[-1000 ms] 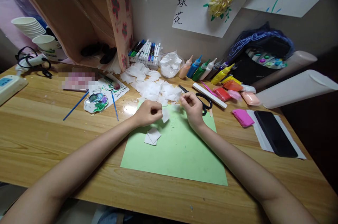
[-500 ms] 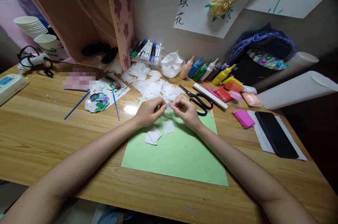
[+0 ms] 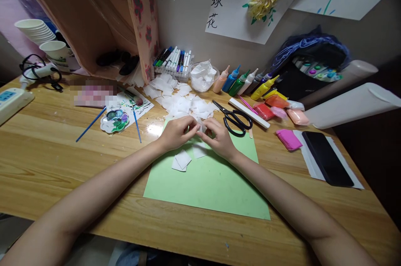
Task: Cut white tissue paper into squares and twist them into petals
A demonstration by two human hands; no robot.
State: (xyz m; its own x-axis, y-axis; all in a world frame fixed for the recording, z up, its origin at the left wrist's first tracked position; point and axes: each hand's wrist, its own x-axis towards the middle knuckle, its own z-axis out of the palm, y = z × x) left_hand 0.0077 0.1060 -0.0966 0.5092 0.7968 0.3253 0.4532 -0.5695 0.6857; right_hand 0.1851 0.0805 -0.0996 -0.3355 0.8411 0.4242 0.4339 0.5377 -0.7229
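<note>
My left hand (image 3: 179, 133) and my right hand (image 3: 218, 137) meet fingertip to fingertip over the far edge of a green sheet (image 3: 213, 186). Between them both pinch a small white paper piece (image 3: 201, 126), partly covered by my fingers. White paper squares (image 3: 181, 160) lie on the green sheet below my left hand, and another square (image 3: 199, 151) sits under my right hand's fingers. Just beyond my hands spreads a heap of loose white paper pieces (image 3: 180, 105). Black-handled scissors (image 3: 234, 120) rest to the right of my right hand.
Behind the paper heap stand a clear bowl (image 3: 203, 77) of white paper, a marker box (image 3: 173, 63) and several paint bottles (image 3: 238, 82). Left are a paint palette (image 3: 115, 121) and brushes (image 3: 90, 124). A phone (image 3: 327, 158) and pink packet (image 3: 288, 140) lie right.
My right hand has moved left, so its fingertips now touch those of my left hand at the paper. The right hand's fingers have opened out a little and cover more of the square below.
</note>
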